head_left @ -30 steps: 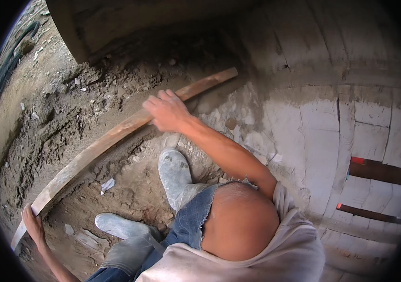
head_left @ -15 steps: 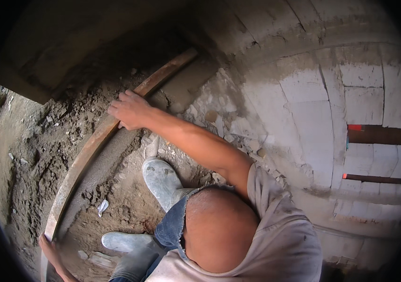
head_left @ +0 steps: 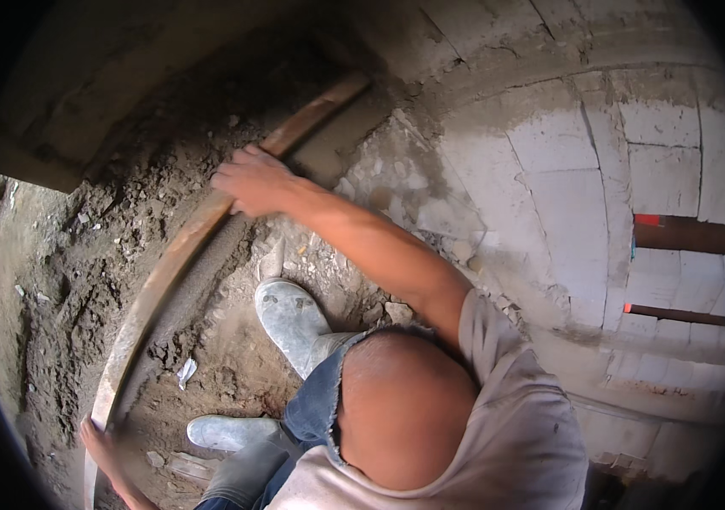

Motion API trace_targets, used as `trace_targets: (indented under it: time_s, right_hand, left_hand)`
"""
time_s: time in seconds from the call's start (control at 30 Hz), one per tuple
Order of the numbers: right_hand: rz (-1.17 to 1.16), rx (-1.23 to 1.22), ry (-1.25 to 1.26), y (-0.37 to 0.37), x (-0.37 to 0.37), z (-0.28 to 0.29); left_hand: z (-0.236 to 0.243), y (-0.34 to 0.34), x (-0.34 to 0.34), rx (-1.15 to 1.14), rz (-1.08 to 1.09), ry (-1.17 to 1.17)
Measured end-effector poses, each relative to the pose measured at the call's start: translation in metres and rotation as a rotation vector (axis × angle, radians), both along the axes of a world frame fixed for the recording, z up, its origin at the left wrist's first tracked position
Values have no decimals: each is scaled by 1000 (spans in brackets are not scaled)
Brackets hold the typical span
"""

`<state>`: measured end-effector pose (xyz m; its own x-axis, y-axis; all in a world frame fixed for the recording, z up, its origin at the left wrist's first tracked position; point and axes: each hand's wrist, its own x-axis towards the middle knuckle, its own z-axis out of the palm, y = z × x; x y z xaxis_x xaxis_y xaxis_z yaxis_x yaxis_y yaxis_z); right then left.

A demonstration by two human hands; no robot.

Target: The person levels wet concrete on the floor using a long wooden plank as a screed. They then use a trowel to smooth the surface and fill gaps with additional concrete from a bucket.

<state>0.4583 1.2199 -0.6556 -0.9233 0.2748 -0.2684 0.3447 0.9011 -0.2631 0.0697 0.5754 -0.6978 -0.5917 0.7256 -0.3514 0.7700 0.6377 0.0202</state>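
Against half a second ago: the board (head_left: 167, 265) sits slightly further up and right in view, and the right hand (head_left: 254, 180) is carried with it. The view is also shifted a little, so part of this may be camera motion. Neither hold is released; the move reads as a small slide along the board's length, with the board being worked over the ground rather than taken away.

Grip: the board is clamped by the right hand past mid-length, fingers over its far edge. The near part is held by the left hand (head_left: 101, 446), closed on the edge; some blur there.

Position: between the clumpy rubble (head_left: 137, 204) and the boots (head_left: 290, 319), with a smooth grey strip (head_left: 328, 149) beside its right edge. Long axis is run diagonally, lower left to upper right, far end pointed into shadow toward the block wall (head_left: 566, 212). Curve is attributed to the lens.
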Motion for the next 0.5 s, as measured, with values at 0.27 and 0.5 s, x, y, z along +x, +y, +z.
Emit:
trace_targets:
  time_s: [0.27, 0.5]
  right_hand:
    - [19, 159, 179, 14, 66, -13]
    - [35, 87, 94, 30, 30, -9]
  left_hand:
    - [12, 54, 49, 103, -20, 2]
    - [1, 34, 40, 162, -55, 44]
